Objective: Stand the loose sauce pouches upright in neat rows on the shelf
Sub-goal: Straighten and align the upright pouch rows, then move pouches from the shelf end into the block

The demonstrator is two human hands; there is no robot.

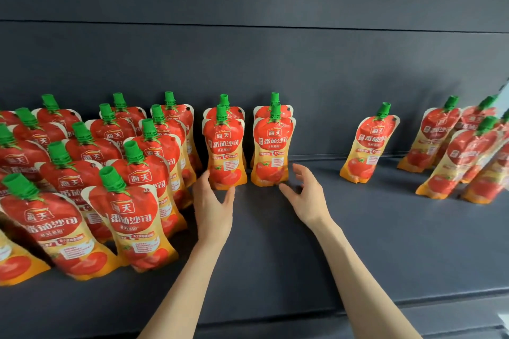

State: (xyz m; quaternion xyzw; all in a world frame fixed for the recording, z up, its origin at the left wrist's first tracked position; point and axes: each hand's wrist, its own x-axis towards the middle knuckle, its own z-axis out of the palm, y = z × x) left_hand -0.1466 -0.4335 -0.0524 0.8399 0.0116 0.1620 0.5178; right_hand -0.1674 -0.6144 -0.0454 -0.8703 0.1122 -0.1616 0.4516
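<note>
Red and orange tomato sauce pouches with green caps stand on a dark grey shelf (358, 242). Several rows of pouches (129, 184) fill the left side. Two short rows stand at the middle, fronted by one pouch (224, 148) and another pouch (271, 148). My left hand (212, 206) is open, its fingers touching the base of the left of these two. My right hand (305, 192) is open just right of the other pouch's base, holding nothing. A single pouch (369, 143) stands alone further right, tilted a little.
A loose group of pouches (462, 151) stands at the far right, some leaning. The shelf's dark back wall (275, 63) rises behind all the pouches. The shelf's front edge (303, 316) runs below my forearms.
</note>
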